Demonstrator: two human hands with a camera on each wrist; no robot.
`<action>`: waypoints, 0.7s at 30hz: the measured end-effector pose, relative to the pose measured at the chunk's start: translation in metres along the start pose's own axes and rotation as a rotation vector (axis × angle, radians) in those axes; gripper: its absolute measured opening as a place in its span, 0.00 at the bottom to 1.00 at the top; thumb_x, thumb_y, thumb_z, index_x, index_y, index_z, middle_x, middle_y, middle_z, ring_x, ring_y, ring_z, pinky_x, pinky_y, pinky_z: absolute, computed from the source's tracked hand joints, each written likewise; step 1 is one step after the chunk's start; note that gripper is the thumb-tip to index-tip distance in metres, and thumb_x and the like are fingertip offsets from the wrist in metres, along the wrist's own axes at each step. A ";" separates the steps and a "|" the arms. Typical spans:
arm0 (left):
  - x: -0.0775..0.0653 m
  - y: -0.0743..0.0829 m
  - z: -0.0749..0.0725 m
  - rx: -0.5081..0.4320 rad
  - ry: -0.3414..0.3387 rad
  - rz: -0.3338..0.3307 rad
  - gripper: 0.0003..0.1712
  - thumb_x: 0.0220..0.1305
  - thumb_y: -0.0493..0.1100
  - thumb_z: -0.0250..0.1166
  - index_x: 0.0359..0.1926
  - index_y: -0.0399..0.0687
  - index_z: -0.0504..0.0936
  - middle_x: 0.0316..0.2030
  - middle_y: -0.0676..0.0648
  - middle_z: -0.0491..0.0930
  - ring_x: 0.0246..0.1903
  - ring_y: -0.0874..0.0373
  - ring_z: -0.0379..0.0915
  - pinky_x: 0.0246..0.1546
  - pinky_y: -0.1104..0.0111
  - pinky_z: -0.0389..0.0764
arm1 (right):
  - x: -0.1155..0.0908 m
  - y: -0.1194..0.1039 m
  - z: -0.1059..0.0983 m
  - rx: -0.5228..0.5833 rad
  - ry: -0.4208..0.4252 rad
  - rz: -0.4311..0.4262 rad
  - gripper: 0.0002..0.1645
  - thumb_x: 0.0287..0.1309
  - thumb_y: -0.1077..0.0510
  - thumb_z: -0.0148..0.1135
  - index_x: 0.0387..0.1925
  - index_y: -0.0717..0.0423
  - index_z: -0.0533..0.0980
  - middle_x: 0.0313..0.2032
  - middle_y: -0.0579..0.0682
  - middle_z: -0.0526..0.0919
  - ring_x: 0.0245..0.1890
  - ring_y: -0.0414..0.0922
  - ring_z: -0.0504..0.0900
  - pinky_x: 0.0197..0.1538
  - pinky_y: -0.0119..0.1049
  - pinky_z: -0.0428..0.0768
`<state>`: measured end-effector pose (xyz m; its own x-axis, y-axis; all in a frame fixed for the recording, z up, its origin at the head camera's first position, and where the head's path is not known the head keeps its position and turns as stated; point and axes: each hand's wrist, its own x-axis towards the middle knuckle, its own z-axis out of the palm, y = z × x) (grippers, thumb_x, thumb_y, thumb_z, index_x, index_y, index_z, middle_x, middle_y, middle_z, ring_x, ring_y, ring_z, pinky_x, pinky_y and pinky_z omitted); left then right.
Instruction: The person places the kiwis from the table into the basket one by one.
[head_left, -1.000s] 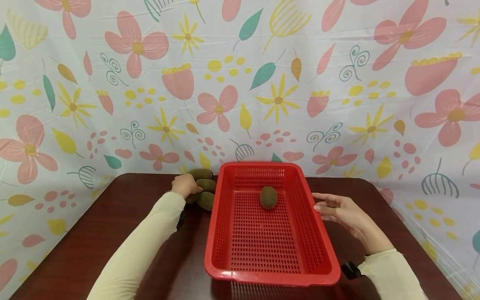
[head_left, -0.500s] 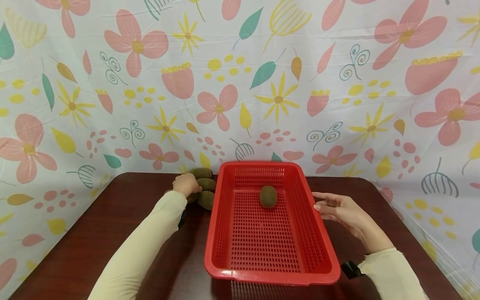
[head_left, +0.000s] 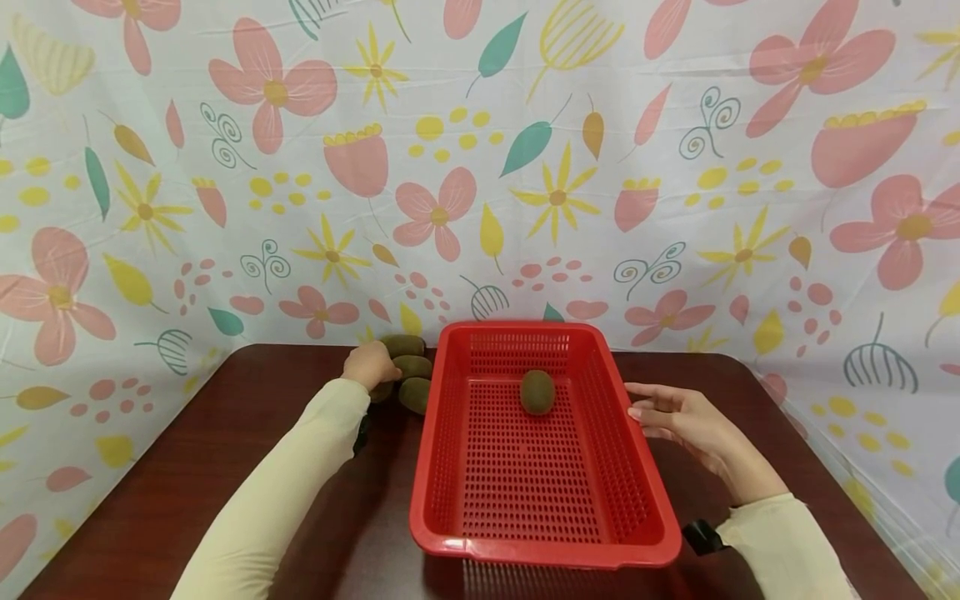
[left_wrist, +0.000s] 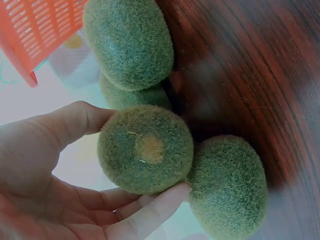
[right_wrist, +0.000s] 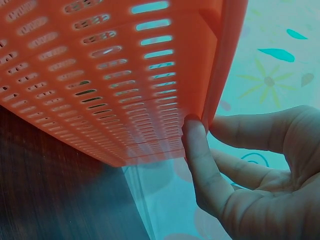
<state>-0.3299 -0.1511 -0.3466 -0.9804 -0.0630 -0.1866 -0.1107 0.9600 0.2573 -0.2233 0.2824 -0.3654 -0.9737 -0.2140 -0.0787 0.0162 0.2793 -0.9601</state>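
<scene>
My left hand (head_left: 369, 367) is at a cluster of brown fuzzy kiwis on the table, left of a red plastic basket (head_left: 540, 552). In the left wrist view, thumb and fingers grip one kiwi (left_wrist: 147, 150) by its sides, its end facing the camera. Beside it lie another kiwi (left_wrist: 229, 187) and a further kiwi (left_wrist: 129, 42) near the basket. One kiwi (head_left: 537, 392) lies inside the basket, toward its far end. My right hand (head_left: 686, 421) pinches the basket's right rim between thumb and fingers, seen closely in the right wrist view.
The dark brown wooden table (head_left: 217, 467) carries everything. A white cloth (head_left: 465, 167) with printed flowers and leaves hangs right behind it. The basket has slotted walls and stands near the middle of the table.
The left hand has shifted slightly left among the kiwis, and the nearest kiwi of the cluster has moved a little. The right hand and the basket have stayed in place.
</scene>
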 end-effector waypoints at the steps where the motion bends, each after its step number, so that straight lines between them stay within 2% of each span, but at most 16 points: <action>1: 0.000 0.000 -0.001 -0.002 -0.002 0.003 0.20 0.64 0.47 0.64 0.47 0.33 0.82 0.46 0.35 0.80 0.38 0.44 0.77 0.40 0.57 0.80 | 0.000 0.000 0.000 0.000 0.001 0.001 0.39 0.62 0.56 0.64 0.68 0.68 0.61 0.49 0.59 0.81 0.43 0.46 0.84 0.48 0.42 0.82; 13: 0.002 -0.006 -0.011 -0.030 -0.010 0.008 0.20 0.63 0.47 0.64 0.46 0.33 0.81 0.46 0.35 0.79 0.34 0.47 0.74 0.34 0.59 0.77 | 0.001 0.000 -0.001 -0.008 -0.001 -0.003 0.40 0.61 0.55 0.64 0.68 0.68 0.60 0.50 0.59 0.81 0.43 0.45 0.84 0.48 0.42 0.82; 16: 0.001 -0.008 -0.015 -0.038 0.004 0.025 0.18 0.62 0.46 0.64 0.43 0.33 0.82 0.42 0.36 0.80 0.31 0.49 0.73 0.32 0.60 0.76 | 0.001 0.000 -0.001 -0.004 -0.001 0.000 0.40 0.61 0.56 0.64 0.68 0.69 0.60 0.49 0.58 0.81 0.43 0.45 0.84 0.48 0.42 0.82; 21: 0.000 -0.012 -0.020 -0.069 0.011 0.062 0.12 0.61 0.44 0.63 0.32 0.37 0.80 0.32 0.39 0.78 0.28 0.50 0.68 0.32 0.61 0.73 | 0.001 -0.001 0.000 0.002 -0.003 -0.001 0.39 0.62 0.56 0.64 0.68 0.69 0.60 0.49 0.58 0.82 0.43 0.45 0.84 0.48 0.42 0.82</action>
<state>-0.3322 -0.1679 -0.3309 -0.9874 -0.0075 -0.1580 -0.0605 0.9409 0.3333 -0.2238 0.2820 -0.3643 -0.9729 -0.2175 -0.0782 0.0153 0.2768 -0.9608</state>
